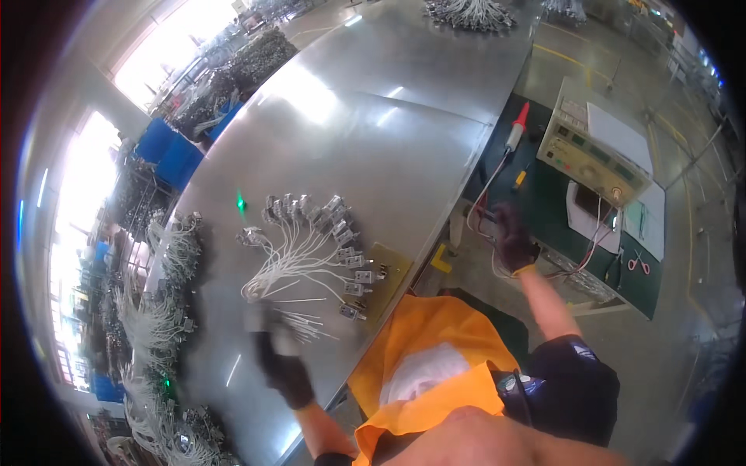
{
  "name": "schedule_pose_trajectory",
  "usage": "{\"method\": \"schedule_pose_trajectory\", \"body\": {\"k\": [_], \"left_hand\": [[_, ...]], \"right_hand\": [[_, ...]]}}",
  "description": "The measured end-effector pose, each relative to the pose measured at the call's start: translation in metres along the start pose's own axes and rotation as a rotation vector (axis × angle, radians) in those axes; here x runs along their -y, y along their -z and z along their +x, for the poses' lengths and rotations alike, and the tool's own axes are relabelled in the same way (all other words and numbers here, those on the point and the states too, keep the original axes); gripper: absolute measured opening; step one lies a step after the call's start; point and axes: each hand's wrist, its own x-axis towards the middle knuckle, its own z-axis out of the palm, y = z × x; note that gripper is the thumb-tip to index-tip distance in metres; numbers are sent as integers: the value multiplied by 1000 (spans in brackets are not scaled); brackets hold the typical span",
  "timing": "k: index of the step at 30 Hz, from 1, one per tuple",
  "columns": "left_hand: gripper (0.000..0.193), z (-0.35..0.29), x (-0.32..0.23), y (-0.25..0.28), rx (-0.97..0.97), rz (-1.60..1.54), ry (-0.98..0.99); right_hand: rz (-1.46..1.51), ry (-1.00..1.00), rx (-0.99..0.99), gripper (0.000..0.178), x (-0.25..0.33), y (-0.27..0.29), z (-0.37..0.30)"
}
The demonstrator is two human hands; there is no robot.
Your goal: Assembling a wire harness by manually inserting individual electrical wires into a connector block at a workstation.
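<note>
Orange vest [435,349] low in frame, two black-gloved hands out – one per bench.

Left hand [281,365] is blurred on the steel table [373,147], fingers seemingly curled on something pale at its top edge – can't tell what, or how tightly. Loose white wire ends [307,322] lie touching or just beside it, long axis running up-right away from the glove. Beyond those, the fan of small metal parts on white leads [315,241] spreads farther up the table; left hand is much the nearer. Right hand [514,237] is well apart on the green bench [497,167], closed over red and white test leads [488,198] near the beige tester box [594,155].
</note>
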Motion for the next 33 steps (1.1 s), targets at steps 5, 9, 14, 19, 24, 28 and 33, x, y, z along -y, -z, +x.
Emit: {"method": "schedule_pose_trajectory", "body": {"k": [5, 9, 14, 19, 24, 28, 33], "left_hand": [[54, 112, 108, 55, -357, 319, 293], [32, 166, 110, 60, 293, 553, -125], [15, 254, 28, 14, 368, 1658, -749], [29, 219, 6, 35, -78, 1530, -582], [31, 182, 9, -9, -240, 1251, -882], [32, 128, -28, -55, -203, 1089, -958], [38, 132, -31, -69, -521, 782, -872]], "right_hand": [[-663, 201, -215, 33, 3, 26, 55], [-122, 350, 29, 39, 55, -26, 98], [-36, 635, 294, 49, 167, -128, 132], [-41, 883, 499, 81, 251, -187, 122], [39, 875, 658, 103, 267, -256, 83], [532, 1066, 933, 69, 287, -250, 58], [902, 340, 1034, 43, 308, -204, 23]]}}
